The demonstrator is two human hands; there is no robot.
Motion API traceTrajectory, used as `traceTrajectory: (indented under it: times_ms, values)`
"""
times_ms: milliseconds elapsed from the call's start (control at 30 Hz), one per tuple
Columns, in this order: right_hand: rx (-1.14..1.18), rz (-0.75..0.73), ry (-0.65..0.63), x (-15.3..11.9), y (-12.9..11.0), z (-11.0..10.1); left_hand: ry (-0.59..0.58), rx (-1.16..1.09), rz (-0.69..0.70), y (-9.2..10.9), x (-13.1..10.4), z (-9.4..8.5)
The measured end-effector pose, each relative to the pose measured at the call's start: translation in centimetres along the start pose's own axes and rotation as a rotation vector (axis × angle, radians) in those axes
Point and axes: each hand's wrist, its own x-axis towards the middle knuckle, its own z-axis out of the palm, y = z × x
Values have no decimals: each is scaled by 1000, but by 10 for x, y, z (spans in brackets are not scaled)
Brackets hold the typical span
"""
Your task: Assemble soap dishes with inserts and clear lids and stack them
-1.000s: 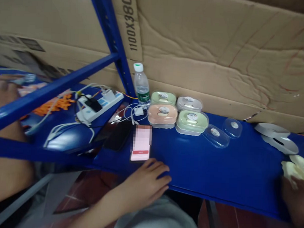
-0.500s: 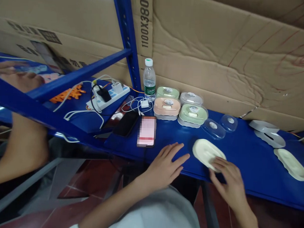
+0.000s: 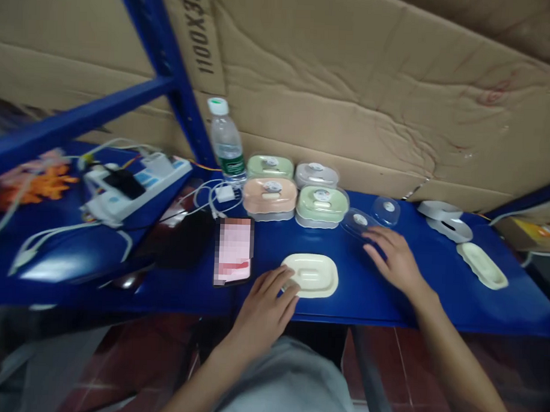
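Observation:
A cream oval soap-dish-like piece (image 3: pixel 315 278) with a raised middle lies on the blue tabletop in front of me. My left hand (image 3: pixel 263 305) rests at its left end, fingertips over the rim and fingers apart. My right hand (image 3: pixel 397 258) reaches out at the right, fingers open, fingertips at the edge of a clear oval lid (image 3: pixel 356 222); whether they touch it I cannot tell. Another clear lid (image 3: pixel 386 211) lies just behind. A longer cream piece (image 3: pixel 484 266) and grey ring-shaped pieces (image 3: pixel 450 223) lie farther right.
Several lidded oval boxes stand at the back, among them a peach one (image 3: pixel 270 197) and a green one (image 3: pixel 322 204). A water bottle (image 3: pixel 227 147), phone (image 3: pixel 234 249), charger (image 3: pixel 225 193) and power strip (image 3: pixel 138 189) are on the left. A blue shelf post (image 3: pixel 165 64) rises there.
My right hand has left the cream piece and moved toward the clear lids. The cream piece has turned level, with my left hand now on its left end. My view has shifted right.

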Motion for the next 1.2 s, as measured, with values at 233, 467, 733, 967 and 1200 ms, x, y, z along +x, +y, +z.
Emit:
traceTrajectory:
  times_ms: [233, 467, 733, 967, 1200]
  values:
    - [-439, 740, 12, -72, 125, -38, 58, -4, 5, -8, 1, 6]
    - [-340, 1008, 11, -101, 238, -40, 36, 31, -49, -8, 9, 3]
    - [-265, 782, -87, -81, 286, 4, 0, 42, -88, -7, 10, 5]
    - [-152, 378, -61, -76, 195, 6, 1, 83, -65, -6, 12, 6]
    - [-231, 563, 150, -29, 164, -16, 11, 108, -32, -7, 11, 7]
